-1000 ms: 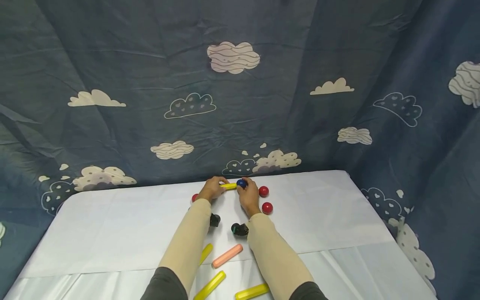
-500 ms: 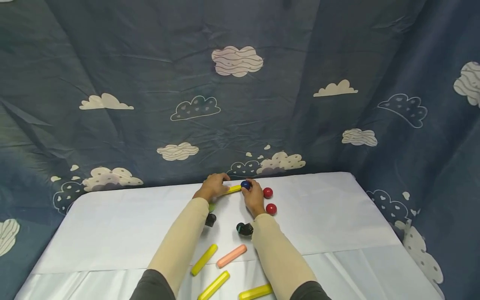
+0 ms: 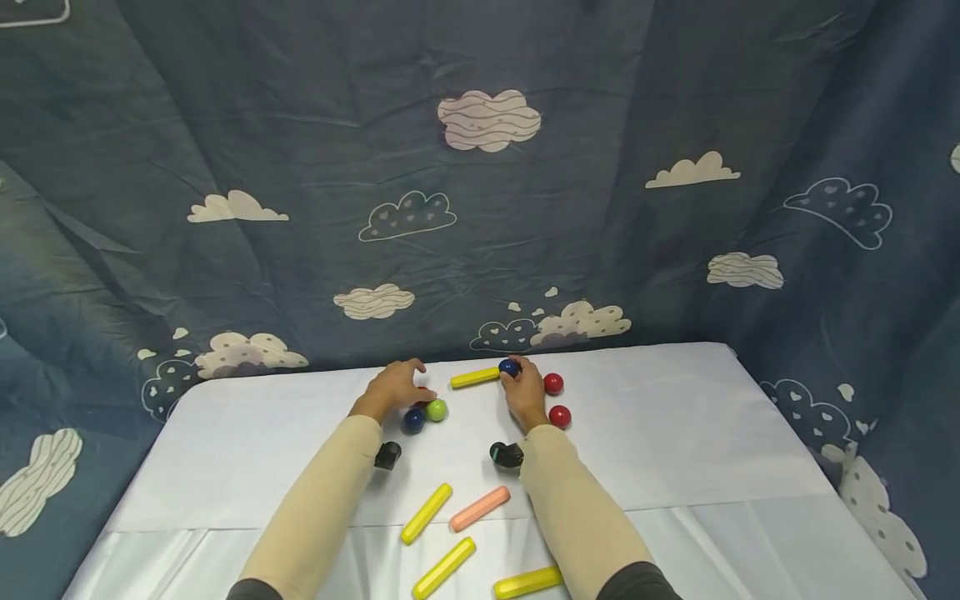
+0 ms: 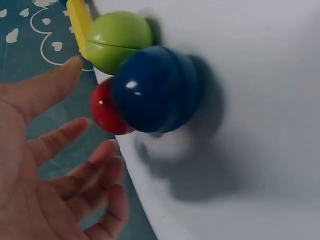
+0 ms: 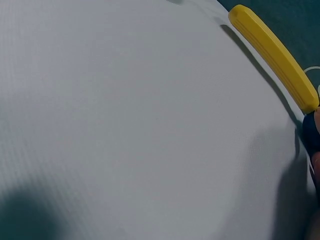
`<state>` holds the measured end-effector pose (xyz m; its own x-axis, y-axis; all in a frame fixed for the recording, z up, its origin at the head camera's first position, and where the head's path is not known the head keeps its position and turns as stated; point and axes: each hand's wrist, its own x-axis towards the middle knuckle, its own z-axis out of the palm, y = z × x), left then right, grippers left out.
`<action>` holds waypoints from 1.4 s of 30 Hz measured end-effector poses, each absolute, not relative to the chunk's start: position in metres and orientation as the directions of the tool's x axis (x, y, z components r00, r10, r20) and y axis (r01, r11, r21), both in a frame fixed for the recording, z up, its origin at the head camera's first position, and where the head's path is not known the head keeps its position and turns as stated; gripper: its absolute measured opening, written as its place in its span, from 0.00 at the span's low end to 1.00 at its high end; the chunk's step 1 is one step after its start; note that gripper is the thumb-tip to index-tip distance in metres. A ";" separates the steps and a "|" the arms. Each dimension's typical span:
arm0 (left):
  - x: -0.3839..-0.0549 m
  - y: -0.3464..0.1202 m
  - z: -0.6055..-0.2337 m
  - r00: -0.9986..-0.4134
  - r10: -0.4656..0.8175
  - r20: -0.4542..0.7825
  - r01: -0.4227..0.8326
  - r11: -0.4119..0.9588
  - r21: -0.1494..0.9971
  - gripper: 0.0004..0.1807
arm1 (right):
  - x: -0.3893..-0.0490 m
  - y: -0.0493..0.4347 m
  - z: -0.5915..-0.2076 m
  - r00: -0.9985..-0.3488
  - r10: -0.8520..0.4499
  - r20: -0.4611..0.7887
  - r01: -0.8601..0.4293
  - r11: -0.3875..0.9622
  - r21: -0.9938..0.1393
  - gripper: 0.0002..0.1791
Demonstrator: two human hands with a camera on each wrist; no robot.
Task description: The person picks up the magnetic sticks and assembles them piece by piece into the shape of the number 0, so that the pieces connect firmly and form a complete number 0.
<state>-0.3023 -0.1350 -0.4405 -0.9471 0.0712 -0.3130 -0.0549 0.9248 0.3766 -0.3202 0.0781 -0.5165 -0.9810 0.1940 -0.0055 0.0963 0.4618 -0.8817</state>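
My right hand [image 3: 527, 396] pinches a blue ball [image 3: 507, 367] near the far edge of the table. A yellow stick [image 3: 474, 378] reaches left from that ball, end against it; in the right wrist view the stick [image 5: 275, 57] looks raised off its shadow. My left hand [image 3: 388, 391], fingers spread and holding nothing, is beside a cluster of a red ball [image 4: 106, 107], a green ball [image 4: 120, 37] and a second blue ball [image 4: 152, 90]. Its fingertips are close to the red ball in the left wrist view.
Two red balls [image 3: 553, 383] lie right of my right hand. Nearer me are several yellow sticks [image 3: 444, 568] and an orange stick [image 3: 480, 508] on the white tablecloth [image 3: 660, 450]. A dark cloud-patterned curtain [image 3: 420, 167] hangs behind the table's far edge.
My left hand has let go of the yellow stick and moved left and down to the ball cluster, which is now uncovered. My right hand still holds the blue ball at the stick's end.
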 end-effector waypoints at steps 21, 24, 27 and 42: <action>-0.304 -0.137 -0.465 -0.962 0.074 -0.263 -0.085 0.834 0.545 0.15 | -0.320 0.082 -0.519 -0.973 0.231 -0.011 0.114 0.438 -0.892 0.24; -0.307 -0.135 -0.466 -0.967 0.075 -0.244 -0.092 0.790 0.606 0.15 | -0.320 0.083 -0.518 -0.972 0.232 -0.017 0.119 0.433 -0.894 0.24; -0.310 -0.133 -0.466 -0.974 0.072 -0.213 -0.093 0.735 0.672 0.16 | -0.319 0.083 -0.517 -0.971 0.239 -0.027 0.130 0.426 -0.895 0.24; -0.317 -0.127 -0.474 -0.983 0.028 -0.184 -0.117 0.674 0.730 0.18 | -0.318 0.074 -0.516 -0.969 0.246 -0.039 0.138 0.399 -0.907 0.24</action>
<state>-0.3174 -0.1266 -0.4742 -0.9826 0.0278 -0.1836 -0.1172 0.6738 0.7296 -0.3184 0.0740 -0.5159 -0.9685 0.2459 -0.0393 0.1380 0.3987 -0.9066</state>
